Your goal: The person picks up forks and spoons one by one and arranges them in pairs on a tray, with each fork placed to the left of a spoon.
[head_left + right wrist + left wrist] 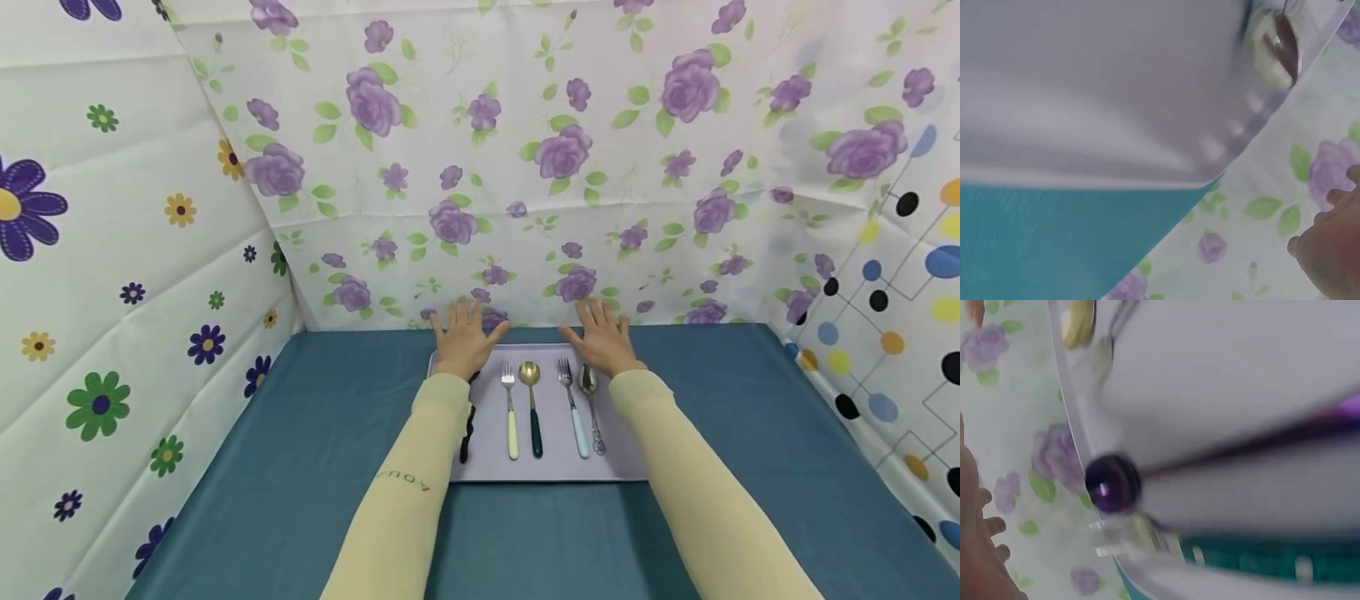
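My left hand (462, 343) and right hand (604, 340) reach over the far corners of a lilac tray (551, 472), fingers straight and spread, holding nothing. Whether they touch anything is unclear. On the tray lie a fork with a yellow handle (512, 433), a gold spoon with a dark green handle (529, 373), a fork with a light blue handle (579, 433) and a silver spoon with an ornate handle (587, 380). Left of these, partly hidden by my left arm, is a dark purple spoon (1113, 483). Beside it in the left wrist view lies a teal handle (1241, 556).
A blue-green cloth (360, 433) covers the table under the tray. Behind the tray rises a curtain with purple roses (450, 221). Patterned sheets stand on the left (150, 250) and on the right (855, 333).
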Demonstrator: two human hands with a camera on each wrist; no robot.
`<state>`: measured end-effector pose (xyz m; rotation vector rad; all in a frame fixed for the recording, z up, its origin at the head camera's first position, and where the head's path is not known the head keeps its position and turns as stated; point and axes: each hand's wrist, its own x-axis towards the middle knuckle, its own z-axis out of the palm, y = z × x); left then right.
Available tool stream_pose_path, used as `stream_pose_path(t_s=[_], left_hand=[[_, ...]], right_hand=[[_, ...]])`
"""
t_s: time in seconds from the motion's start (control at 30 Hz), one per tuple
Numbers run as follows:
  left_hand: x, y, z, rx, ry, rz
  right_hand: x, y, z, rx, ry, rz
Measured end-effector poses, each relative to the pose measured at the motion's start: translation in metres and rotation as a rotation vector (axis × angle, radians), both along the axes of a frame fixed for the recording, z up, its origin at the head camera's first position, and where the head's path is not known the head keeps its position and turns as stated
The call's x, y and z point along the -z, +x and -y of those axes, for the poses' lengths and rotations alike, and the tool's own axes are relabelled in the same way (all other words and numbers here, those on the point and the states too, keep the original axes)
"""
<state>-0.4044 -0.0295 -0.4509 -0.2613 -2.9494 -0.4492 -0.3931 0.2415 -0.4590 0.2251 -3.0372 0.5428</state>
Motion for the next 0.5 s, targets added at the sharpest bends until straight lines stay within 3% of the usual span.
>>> stream_pose_path(t_s=[0.23, 0.5], left_hand=[[-0.002, 0.003, -0.025, 0.032, -0.032, 0.015], [0.003, 0.001, -0.022, 0.029, -0.038, 0.021]], right_hand=[[-0.006, 0.0, 0.023, -0.017, 0.035, 0.022], [-0.002, -0.005, 0.022, -0.018, 0.041, 0.032]])
